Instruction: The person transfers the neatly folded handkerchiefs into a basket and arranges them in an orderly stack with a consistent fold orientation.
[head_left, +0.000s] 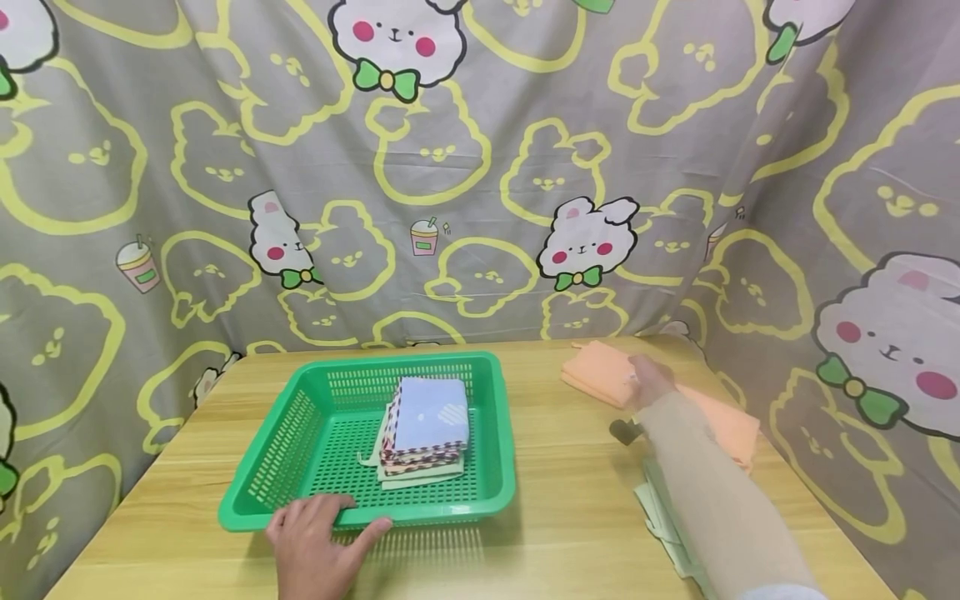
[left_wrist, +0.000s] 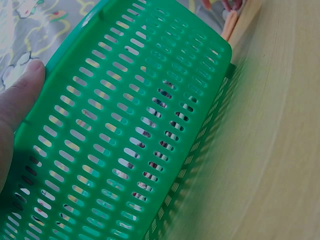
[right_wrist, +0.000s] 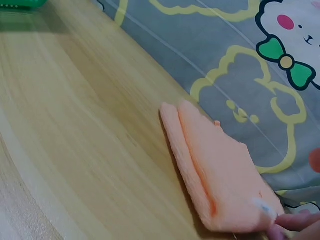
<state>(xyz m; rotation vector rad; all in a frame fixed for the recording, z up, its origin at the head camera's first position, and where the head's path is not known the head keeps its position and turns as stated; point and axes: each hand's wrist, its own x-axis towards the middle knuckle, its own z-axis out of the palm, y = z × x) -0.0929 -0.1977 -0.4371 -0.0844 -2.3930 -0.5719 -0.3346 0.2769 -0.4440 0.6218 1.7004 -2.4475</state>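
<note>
A green plastic basket (head_left: 442,510) stands on the table, and my left hand (head_left: 318,542) grips its near rim, thumb on the outer side. Inside lies a stack of folded cloths (head_left: 431,417), a pale blue one on top with checked edges below. Over at the right, my right hand (head_left: 651,379), blurred in the head view, pinches the edge of a folded orange towel (right_wrist: 225,175) lying on the table. Its fingertips show at the corner in the right wrist view; the rest of the hand is cut off there.
More orange cloth (head_left: 731,429) lies right of my right forearm, which partly covers it. Pale green cloth (head_left: 667,529) lies partly under the same forearm. A small dark object (head_left: 624,431) sits near the wrist. A patterned curtain (head_left: 465,183) borders the wooden table (head_left: 558,500) behind and at the sides.
</note>
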